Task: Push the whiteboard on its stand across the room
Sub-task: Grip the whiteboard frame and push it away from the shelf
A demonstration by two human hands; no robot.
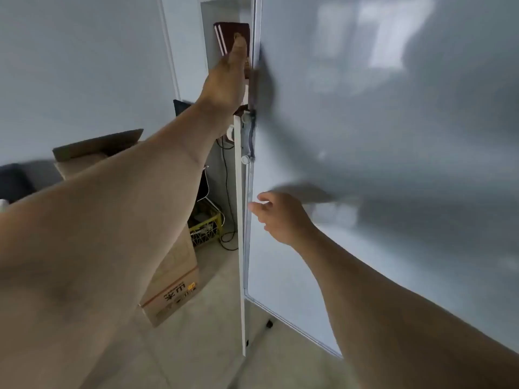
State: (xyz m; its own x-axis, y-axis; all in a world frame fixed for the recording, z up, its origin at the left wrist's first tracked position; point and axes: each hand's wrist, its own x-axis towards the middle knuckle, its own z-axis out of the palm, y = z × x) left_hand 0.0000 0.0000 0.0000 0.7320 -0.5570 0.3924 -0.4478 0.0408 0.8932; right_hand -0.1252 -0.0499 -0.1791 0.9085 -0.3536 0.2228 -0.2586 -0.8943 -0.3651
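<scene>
The whiteboard (379, 136) fills the right side of the view, its glossy face showing reflections. Its left frame edge runs down next to the white stand post (240, 248), which carries two round knobs. A black castor (269, 324) of the stand shows below the board. My left hand (227, 77) reaches up and grips the board's left edge above the knobs, its fingers partly hidden behind the frame. My right hand (280, 217) is lower, fingers loosely curled and apart, its fingertips at the frame edge with nothing held.
Left of the stand, cardboard boxes (171, 279) stand on the tiled floor. Beyond them are a yellow wire crate (205, 228) and black cables. Dark red books (230, 32) sit in a white shelf niche behind the board's edge. A grey wall closes the left.
</scene>
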